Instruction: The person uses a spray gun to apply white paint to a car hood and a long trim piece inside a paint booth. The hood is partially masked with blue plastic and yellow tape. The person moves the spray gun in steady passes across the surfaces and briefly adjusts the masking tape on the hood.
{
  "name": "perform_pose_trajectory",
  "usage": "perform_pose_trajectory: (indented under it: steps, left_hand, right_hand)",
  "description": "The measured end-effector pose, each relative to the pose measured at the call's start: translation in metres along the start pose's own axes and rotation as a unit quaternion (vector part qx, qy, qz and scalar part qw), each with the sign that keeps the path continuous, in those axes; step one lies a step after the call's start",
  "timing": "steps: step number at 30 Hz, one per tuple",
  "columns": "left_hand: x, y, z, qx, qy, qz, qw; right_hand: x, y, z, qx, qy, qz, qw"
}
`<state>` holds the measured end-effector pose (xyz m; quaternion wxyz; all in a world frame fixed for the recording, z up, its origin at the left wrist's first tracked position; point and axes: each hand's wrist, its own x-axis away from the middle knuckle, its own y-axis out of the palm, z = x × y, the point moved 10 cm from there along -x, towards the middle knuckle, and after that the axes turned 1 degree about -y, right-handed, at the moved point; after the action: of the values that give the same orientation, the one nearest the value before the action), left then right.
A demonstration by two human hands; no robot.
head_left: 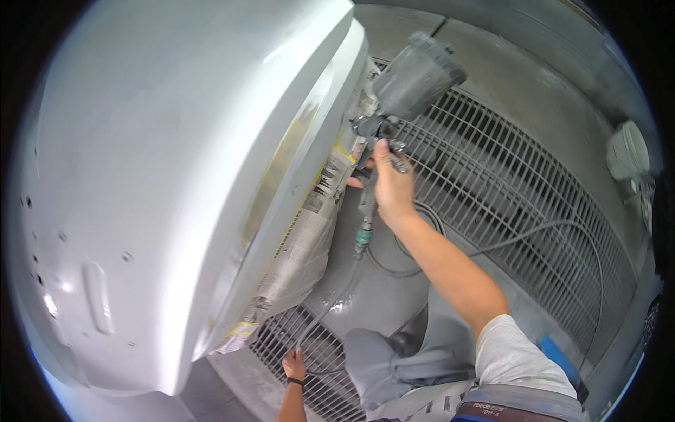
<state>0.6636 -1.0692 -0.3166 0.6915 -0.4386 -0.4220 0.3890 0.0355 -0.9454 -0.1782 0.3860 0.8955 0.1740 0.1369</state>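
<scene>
Grated floor (506,151) here, my right hand (394,186)'s gripping the spray gun (408,84), left hand (294,364) holding the hose (336,299), silver panel (140,176) looks coated, masking paper (301,250) still on

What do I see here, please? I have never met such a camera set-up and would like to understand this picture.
This single picture comes from a wide fisheye camera worn on a person's head, looking down, so straight edges look bent. There is no robot, only bare hands. The right grip holds a spray gun with a grey cup attached. The left grip seems to hold a grey hose. A large silver panel fills the left side, with printed paper along one edge. Metal grating covers part of the floor.
</scene>
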Motion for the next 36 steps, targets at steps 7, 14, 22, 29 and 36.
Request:
perform_pose_trajectory:
  steps: [7,14,22,29,36]
  left_hand:
    - [0.086,-0.112,0.0,-0.035,-0.029,-0.017,0.999]
    - [0.084,-0.126,-0.015,-0.066,0.016,-0.061,0.996]
    - [0.092,-0.165,-0.029,-0.024,0.067,-0.09,0.993]
    - [0.088,-0.165,0.009,-0.035,0.049,-0.148,0.987]
    - [0.082,-0.159,0.018,-0.016,0.039,-0.155,0.987]
  right_hand:
    - [0.031,0.039,-0.012,0.042,0.062,0.147,0.986]
    - [0.03,0.064,-0.015,0.109,0.057,0.194,0.973]
    - [0.069,0.071,-0.008,0.083,0.064,0.243,0.964]
    - [0.024,0.057,0.0,0.141,0.003,0.26,0.955]
    - [-0.008,0.063,0.006,0.16,-0.035,0.261,0.951]
